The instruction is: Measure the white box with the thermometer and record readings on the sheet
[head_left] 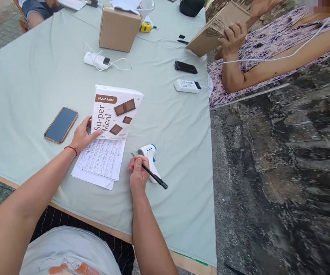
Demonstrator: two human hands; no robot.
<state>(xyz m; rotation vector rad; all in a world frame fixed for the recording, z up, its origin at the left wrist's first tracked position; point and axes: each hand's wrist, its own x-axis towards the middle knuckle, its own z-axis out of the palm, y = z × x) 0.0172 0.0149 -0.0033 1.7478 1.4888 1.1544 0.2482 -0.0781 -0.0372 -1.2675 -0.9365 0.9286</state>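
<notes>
My left hand (85, 134) grips the lower left corner of a white box (110, 110) printed "NutriMotion Su-per Meal" with brown chocolate pieces, thumb on its front. Under the box's lower edge lie sheets of paper (103, 160) covered in handwriting; the box hides their upper part. A black pen (155, 175) is held in my right hand (139, 172), its tip pointing up and left. Just beside and partly behind that hand, a white and blue infrared thermometer (150, 154) rests on the cloth. A phone (61, 125) with a brown case lies left of my left hand.
A pale green cloth (165, 122) covers the table. Farther off stand a cardboard box (119, 28), a white power bank with cable (96, 61), a yellow tape measure (145, 26), a black device (185, 67) and a white device (187, 86). At right, another person holds a brown clipboard (219, 28).
</notes>
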